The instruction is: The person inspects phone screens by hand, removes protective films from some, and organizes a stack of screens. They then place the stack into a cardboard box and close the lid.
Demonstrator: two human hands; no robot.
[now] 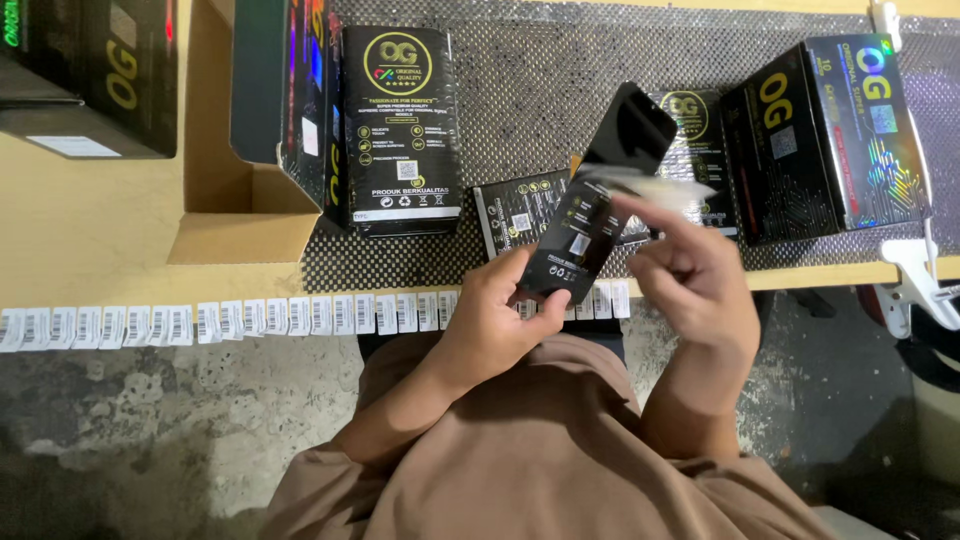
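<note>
My left hand [500,315] grips the lower end of a slim black packet [590,215] with a small white label on it, tilted up to the right above the table edge. My right hand [690,270] is raised beside the packet, its fingertips pinching a thin pale strip [650,187] that lies across the packet's upper half. Another flat black packet [520,210] lies on the dotted mat [530,90] just behind the held one.
A row of small white barcode stickers [200,322] hangs along the table's front edge. Black printed boxes stand at the right [830,140], centre [400,130] and far left [90,70]. An open cardboard box [240,150] sits at left. A white clamp [920,275] sits at right.
</note>
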